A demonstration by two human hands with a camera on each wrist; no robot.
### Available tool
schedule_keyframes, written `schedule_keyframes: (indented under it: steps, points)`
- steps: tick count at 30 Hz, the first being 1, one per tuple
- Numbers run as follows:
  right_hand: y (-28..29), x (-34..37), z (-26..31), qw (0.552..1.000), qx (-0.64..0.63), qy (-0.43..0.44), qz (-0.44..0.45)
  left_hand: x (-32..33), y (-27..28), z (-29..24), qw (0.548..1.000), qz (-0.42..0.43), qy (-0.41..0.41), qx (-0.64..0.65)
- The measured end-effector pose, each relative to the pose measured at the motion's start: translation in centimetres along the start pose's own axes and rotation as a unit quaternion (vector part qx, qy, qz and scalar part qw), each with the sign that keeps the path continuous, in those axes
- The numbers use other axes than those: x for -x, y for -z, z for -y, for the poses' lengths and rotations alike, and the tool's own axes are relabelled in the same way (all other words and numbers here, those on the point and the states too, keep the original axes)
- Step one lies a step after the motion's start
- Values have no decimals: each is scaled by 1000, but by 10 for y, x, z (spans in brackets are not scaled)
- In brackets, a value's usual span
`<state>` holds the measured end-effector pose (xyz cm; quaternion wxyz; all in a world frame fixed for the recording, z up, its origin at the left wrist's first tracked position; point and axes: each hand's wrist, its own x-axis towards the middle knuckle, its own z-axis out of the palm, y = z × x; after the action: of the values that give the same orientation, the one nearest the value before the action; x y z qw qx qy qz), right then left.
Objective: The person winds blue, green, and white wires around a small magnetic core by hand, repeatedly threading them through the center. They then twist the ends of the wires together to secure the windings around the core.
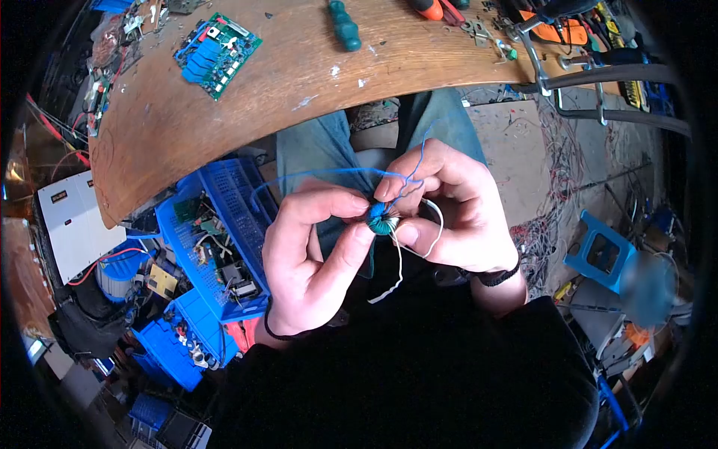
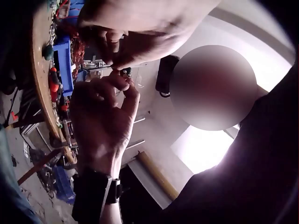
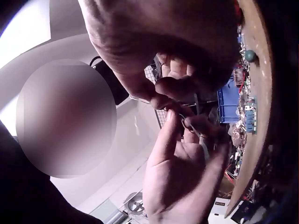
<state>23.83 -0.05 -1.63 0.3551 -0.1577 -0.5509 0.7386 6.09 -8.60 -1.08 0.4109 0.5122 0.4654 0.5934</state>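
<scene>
Between both hands, in the head view, is a small green toroidal coil with blue and pale windings. My left hand pinches its left side between thumb and index finger. The right hand holds the opposite side, thumb by the pale windings and index fingertip at the top. A long blue wire arcs left from the coil, and another length rises past the right index finger. White wire hangs below, with a loop beside the right thumb. In both wrist views the fingers mostly hide the coil.
A wooden bench curves ahead, bearing a green circuit board and a green-handled tool. Blue crates of parts stand at lower left. To the right are a blue stool and tangled wires on the floor.
</scene>
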Motion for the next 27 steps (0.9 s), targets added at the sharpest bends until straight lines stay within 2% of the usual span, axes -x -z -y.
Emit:
schedule_keyframes:
  steps: [2, 3, 5, 7, 9, 11, 12, 18, 25, 27]
  points:
    - [-5, 0, -3, 998, 34, 38, -31, 2, -3, -3, 1000, -3, 3, 26]
    - [-5, 0, -1, 998, 33, 38, -31, 2, -4, -5, 999, -5, 6, 54]
    - [-4, 0, 5, 992, 127, 16, -14, 4, -4, 1, 999, -8, -8, 46]
    - [-5, -2, 4, 990, 133, 41, -35, 4, -7, 3, 998, -11, -35, 44]
    - [-4, -1, 11, 976, 212, 44, -26, 4, -6, 1, 998, -22, -27, 47]
    - [-5, -2, 11, 977, 208, 49, -26, 1, 0, 1, 997, 16, -63, -36]
    - [-5, -2, 11, 977, 205, 54, -25, 2, -1, 1, 997, 17, -63, -36]
    - [-4, -1, 8, 978, 190, 76, -45, 3, -9, -2, 999, -14, 1, 50]
    - [-7, -2, 6, 976, 197, 71, -54, 3, -12, 1, 998, -21, -17, 55]
    - [-7, -2, 7, 972, 224, 57, -51, 3, -17, -3, 996, -73, -28, 51]
